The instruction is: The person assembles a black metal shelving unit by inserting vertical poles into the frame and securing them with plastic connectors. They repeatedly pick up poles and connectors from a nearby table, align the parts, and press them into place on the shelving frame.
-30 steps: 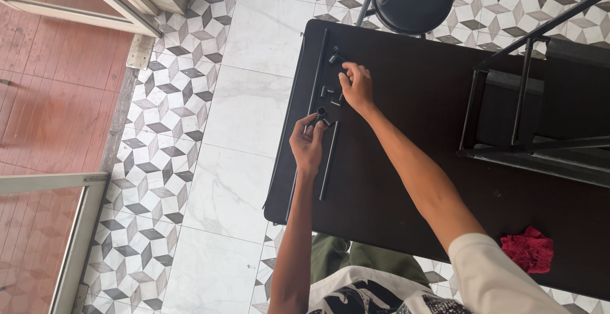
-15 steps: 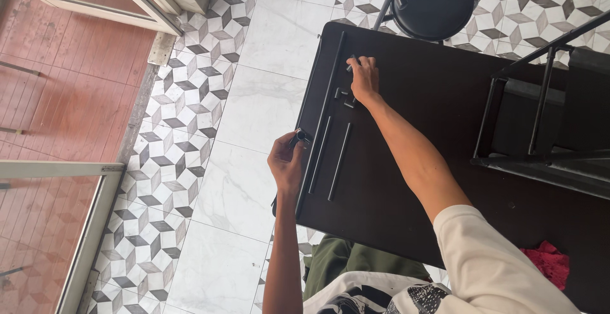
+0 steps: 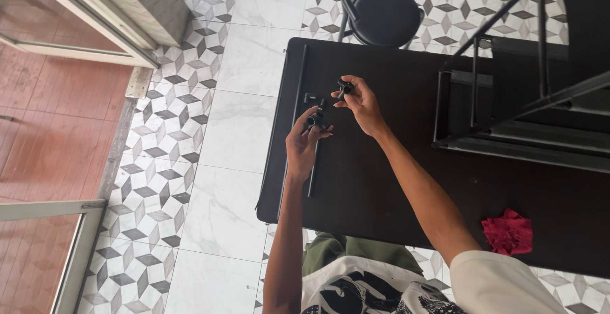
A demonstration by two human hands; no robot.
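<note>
My left hand (image 3: pixel 304 143) holds a small black connector piece (image 3: pixel 313 121) in its fingertips just above the dark table (image 3: pixel 381 187). A little to the right, my right hand (image 3: pixel 361 103) pinches another small black connector (image 3: pixel 345 88). Between and below the hands lie thin black rods: a long rod (image 3: pixel 296 98) along the table's left edge and a shorter rod (image 3: pixel 312 174) under my left wrist. A small black fitting (image 3: pixel 310 98) rests on the table between the hands.
A black metal frame (image 3: pixel 508 98) stands on the table's right half. A crumpled red cloth (image 3: pixel 507 232) lies near the front right. A round black stool (image 3: pixel 385 16) stands beyond the table. Patterned and marble floor tiles lie to the left.
Both hands have lifted off the table and come together, each with a small black piece in its fingers. The left hand moved from the table's edge toward the middle.
</note>
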